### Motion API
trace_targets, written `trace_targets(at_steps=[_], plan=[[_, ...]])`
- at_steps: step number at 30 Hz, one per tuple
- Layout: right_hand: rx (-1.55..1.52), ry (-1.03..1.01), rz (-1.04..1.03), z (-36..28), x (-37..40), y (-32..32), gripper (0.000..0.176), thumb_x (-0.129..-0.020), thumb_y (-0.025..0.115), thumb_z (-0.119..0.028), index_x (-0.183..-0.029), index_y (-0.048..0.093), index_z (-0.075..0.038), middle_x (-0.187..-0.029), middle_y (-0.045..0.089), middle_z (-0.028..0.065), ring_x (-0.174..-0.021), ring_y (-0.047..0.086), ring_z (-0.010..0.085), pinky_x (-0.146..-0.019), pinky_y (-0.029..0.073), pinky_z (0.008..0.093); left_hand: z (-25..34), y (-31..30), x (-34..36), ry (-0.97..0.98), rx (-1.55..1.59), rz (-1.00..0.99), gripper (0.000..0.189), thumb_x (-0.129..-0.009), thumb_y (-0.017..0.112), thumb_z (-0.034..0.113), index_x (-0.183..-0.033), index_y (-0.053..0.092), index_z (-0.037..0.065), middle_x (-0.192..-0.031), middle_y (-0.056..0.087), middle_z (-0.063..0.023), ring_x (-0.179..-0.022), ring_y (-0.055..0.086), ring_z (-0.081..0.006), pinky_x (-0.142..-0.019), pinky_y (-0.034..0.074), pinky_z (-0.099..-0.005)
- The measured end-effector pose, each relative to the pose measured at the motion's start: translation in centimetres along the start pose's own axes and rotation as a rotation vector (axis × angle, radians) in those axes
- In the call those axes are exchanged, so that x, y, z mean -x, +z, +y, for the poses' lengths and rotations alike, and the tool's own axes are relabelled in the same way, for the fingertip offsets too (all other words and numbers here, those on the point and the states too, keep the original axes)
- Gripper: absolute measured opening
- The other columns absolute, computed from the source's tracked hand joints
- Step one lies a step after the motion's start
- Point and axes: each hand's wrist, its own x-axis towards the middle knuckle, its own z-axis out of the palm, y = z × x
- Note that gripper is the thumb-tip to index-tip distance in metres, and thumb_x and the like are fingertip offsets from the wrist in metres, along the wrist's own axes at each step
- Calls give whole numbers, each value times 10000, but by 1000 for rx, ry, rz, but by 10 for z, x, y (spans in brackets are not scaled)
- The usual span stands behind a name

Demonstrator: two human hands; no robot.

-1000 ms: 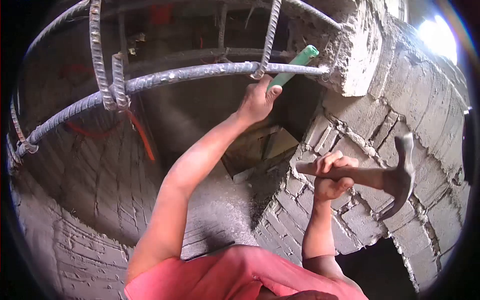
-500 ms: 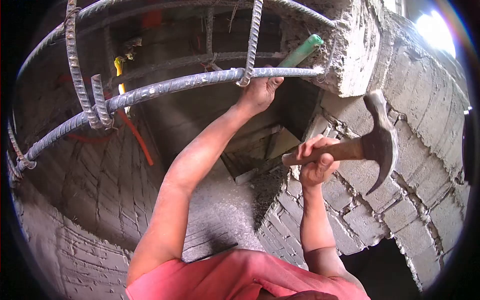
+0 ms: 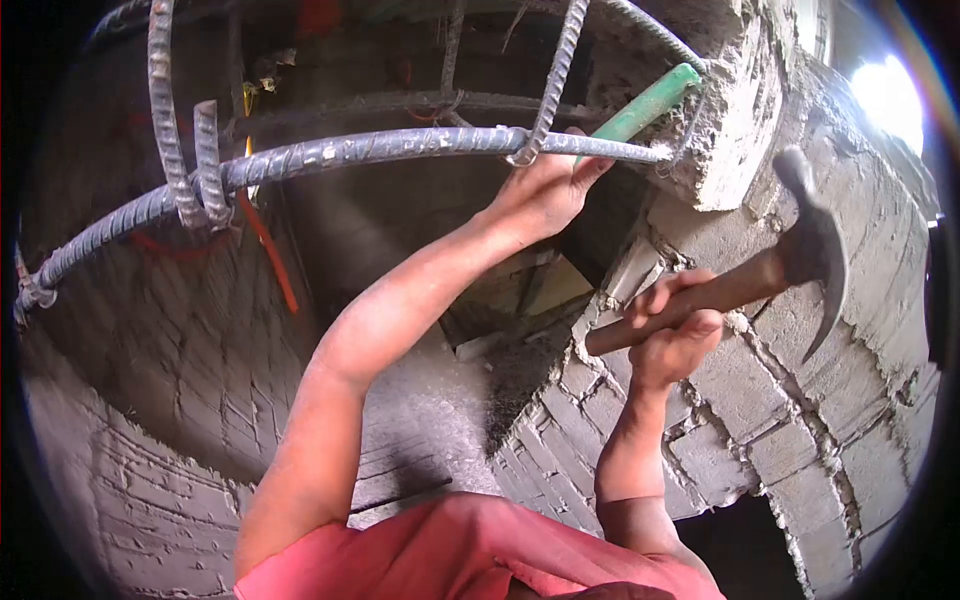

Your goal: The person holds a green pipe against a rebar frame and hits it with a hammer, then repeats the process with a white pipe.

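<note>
My right hand is closed around the wooden handle of a claw hammer. The hammer's dark metal head points up and right, its curved claw facing down. Raised at the upper middle, my left hand is closed on the lower end of a green tube, fingers partly hidden behind a thick ribbed steel bar. The tube slants up to the right, its upper end close to the rough concrete column. What lies inside the left grip cannot be seen.
A block wall with mortar joints stands on the right, with a dark opening low in it. Bent rebar stirrups hang at the upper left. An orange conduit dangles below the steel bar.
The hammer and my right hand have moved right and slightly down. My left hand and the green tube appear farther right, as the whole view has shifted somewhat.
</note>
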Motion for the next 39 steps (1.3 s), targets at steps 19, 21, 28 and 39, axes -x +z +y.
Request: trace_targets(at_steps=[19,21,28,39], plan=[[174,70,-35,24,-39,20,488,-1010,437,-552,-993,498,-68,-755,505,80,-570,493,138,-482,430,280,12,3,4,29,31,60,397,-1034,492,342,-956,610,-29,-799,558,-256,-753,568,-444,-652,443,-455],[406,68,-69,22,-42,22,591,-956,450,-660,-1078,486,-82,-689,481,59,-529,481,153,-443,414,278,15,1,8,-11,45,14,382,-1032,498,327,-965,615,-31,-807,566,-258,-761,579,-440,-656,445,-455],[-275,-674,-6,6,-31,54,510,-959,505,-605,-965,485,-95,-659,463,36,-511,456,135,-452,416,263,3,5,2,37,62,32,399,-1033,503,331,-968,616,-45,-816,580,-268,-770,595,-433,-678,458,-449],[-289,-521,-40,-8,-32,24,594,-919,466,-705,-1090,487,-137,-752,511,75,-555,510,193,-506,478,319,3,14,2,73,46,96,488,-1035,467,432,-940,591,-30,-760,569,-256,-698,602,-379,-662,465,-445]])
